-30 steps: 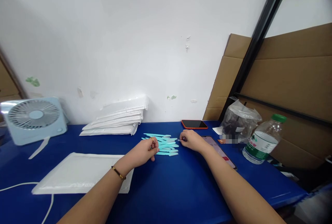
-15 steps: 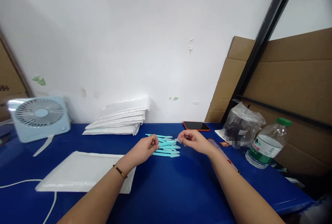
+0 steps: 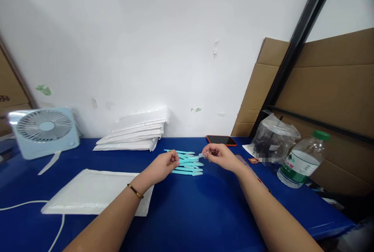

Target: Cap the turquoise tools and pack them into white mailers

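At the left of the turquoise eyebrow razors, our left hand pinches one razor; at their right, our right hand pinches a small translucent piece. A slack grip could drop it among them, or a bared blade might nick us. Blue tabletop spreads nearer than the razors; beyond them, its back edge meets the wall.

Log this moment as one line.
left hand: pinching turquoise eyebrow razor amid other razors | right hand: pinching small translucent piece | blue table: white padded mailer, green-capped water bottle, red-edged smartphone
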The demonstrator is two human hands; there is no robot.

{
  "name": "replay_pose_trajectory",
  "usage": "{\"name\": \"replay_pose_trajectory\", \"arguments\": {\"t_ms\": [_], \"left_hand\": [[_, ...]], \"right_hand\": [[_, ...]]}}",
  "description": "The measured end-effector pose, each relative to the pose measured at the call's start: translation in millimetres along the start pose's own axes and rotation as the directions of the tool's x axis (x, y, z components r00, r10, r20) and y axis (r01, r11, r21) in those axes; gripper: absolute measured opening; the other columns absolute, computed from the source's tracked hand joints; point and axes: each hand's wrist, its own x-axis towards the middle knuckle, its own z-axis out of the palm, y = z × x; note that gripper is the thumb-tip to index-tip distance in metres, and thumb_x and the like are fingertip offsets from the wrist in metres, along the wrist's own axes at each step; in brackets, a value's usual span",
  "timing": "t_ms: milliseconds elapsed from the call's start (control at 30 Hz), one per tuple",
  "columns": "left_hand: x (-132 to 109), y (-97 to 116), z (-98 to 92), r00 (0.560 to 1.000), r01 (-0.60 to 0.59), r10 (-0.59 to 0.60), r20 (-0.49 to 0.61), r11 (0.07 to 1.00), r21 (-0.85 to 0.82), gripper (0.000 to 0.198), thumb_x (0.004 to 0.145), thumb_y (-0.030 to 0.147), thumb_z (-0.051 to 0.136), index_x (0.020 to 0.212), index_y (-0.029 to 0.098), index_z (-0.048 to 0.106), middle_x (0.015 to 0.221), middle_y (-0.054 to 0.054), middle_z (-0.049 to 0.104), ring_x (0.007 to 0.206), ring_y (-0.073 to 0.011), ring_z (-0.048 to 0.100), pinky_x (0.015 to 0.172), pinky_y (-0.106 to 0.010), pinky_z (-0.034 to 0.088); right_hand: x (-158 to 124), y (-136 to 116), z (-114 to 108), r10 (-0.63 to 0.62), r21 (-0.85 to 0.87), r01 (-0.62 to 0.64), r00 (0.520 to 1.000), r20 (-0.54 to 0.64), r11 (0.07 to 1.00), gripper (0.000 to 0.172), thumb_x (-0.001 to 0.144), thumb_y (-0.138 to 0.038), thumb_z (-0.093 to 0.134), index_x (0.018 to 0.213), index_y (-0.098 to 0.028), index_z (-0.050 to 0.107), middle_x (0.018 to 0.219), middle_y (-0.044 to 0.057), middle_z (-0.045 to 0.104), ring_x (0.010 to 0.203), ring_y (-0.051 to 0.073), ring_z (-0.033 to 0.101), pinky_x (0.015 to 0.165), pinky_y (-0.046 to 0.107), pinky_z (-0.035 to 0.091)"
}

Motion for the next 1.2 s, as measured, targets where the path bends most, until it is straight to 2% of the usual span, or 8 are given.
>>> {"name": "replay_pose_trajectory", "arguments": {"t_ms": [300,600,700,800,900,1000,1067,1200], "left_hand": [[1,-2,-0.1,0.999,0.020,-0.018,0.036,0.999,-0.045,0.023,0.080,0.043,0.045,0.080,0.019,0.045,0.064,0.005,0.046,0.057,-0.0101,0.046,0.053,-0.021,0.037],[2,1,4.0,0.999,0.010,-0.008,0.051,0.999,-0.051,0.021,0.081,0.040,0.044,0.081,0.019,0.045,0.065,0.005,0.045,0.056,-0.0099,0.047,0.053,-0.021,0.037],[2,1,8.8,1.000,-0.010,0.009,0.015,0.998,0.066,0.019,0.082,0.038,0.042,0.081,0.019,0.047,0.065,0.004,0.048,0.060,-0.0119,0.049,0.057,-0.023,0.038],[1,0,9.8,0.998,-0.010,0.027,-0.057,0.960,0.280,0.018,0.080,0.036,0.046,0.084,0.020,0.053,0.082,-0.002,0.057,0.079,-0.0173,0.054,0.071,-0.028,0.040],[0,-5,8.5,0.995,0.037,0.007,-0.102,0.903,0.428,0.042,0.069,0.046,0.060,0.104,0.024,0.054,0.115,-0.007,0.053,0.109,-0.0262,0.046,0.087,-0.037,0.037],[1,-14,8.0,0.996,0.070,-0.036,-0.080,0.871,0.486,0.084,0.057,0.059,0.066,0.129,0.025,0.039,0.140,-0.011,0.033,0.129,-0.0320,0.025,0.100,-0.045,0.026],[1,-20,8.2,0.996,0.089,-0.062,-0.070,0.858,0.507,0.098,0.056,0.065,0.063,0.137,0.024,0.028,0.147,-0.012,0.019,0.135,-0.0325,0.012,0.105,-0.047,0.018],[4,-24,7.9,0.998,0.063,-0.052,-0.036,0.838,0.541,0.102,0.060,0.069,0.057,0.141,0.023,0.018,0.150,-0.010,0.009,0.137,-0.0308,0.002,0.107,-0.049,0.010]], "right_hand": [[0,-5,8,0.036,0.016,-0.036,0.999,0.016,0.999,0.023,0.079,-0.035,0.055,0.085,-0.014,0.062,0.069,0.002,0.061,0.059,0.011,0.054,0.054,0.022,0.041],[4,6,23,0.054,0.238,-0.076,0.994,0.099,0.968,0.035,0.074,-0.043,0.063,0.090,-0.013,0.063,0.063,0.002,0.062,0.061,0.014,0.061,0.060,0.026,0.049],[4,9,27,0.049,0.156,-0.068,0.992,0.120,0.985,0.034,0.076,-0.045,0.060,0.088,-0.014,0.064,0.065,0.003,0.063,0.061,0.015,0.061,0.061,0.028,0.049],[2,7,25,-0.038,-0.105,0.052,0.990,0.133,0.993,0.035,0.074,-0.045,0.062,0.095,-0.017,0.066,0.086,0.007,0.065,0.081,0.019,0.060,0.076,0.034,0.048],[5,10,26,-0.065,-0.330,0.106,0.989,0.132,0.938,0.085,0.055,-0.050,0.075,0.130,-0.024,0.045,0.133,0.013,0.043,0.122,0.030,0.037,0.099,0.044,0.031],[13,18,32,0.048,-0.422,0.034,0.982,0.182,0.906,0.119,0.047,-0.058,0.075,0.143,-0.024,0.014,0.148,0.014,0.013,0.134,0.035,0.009,0.106,0.051,0.016],[19,21,35,0.076,-0.436,0.042,0.965,0.250,0.899,0.114,0.054,-0.061,0.070,0.144,-0.023,0.012,0.148,0.013,0.015,0.134,0.034,0.010,0.106,0.050,0.016],[22,16,37,-0.021,-0.464,0.168,0.952,0.306,0.870,0.083,0.071,-0.056,0.060,0.139,-0.018,0.030,0.135,0.014,0.039,0.123,0.030,0.034,0.101,0.043,0.029]]}}
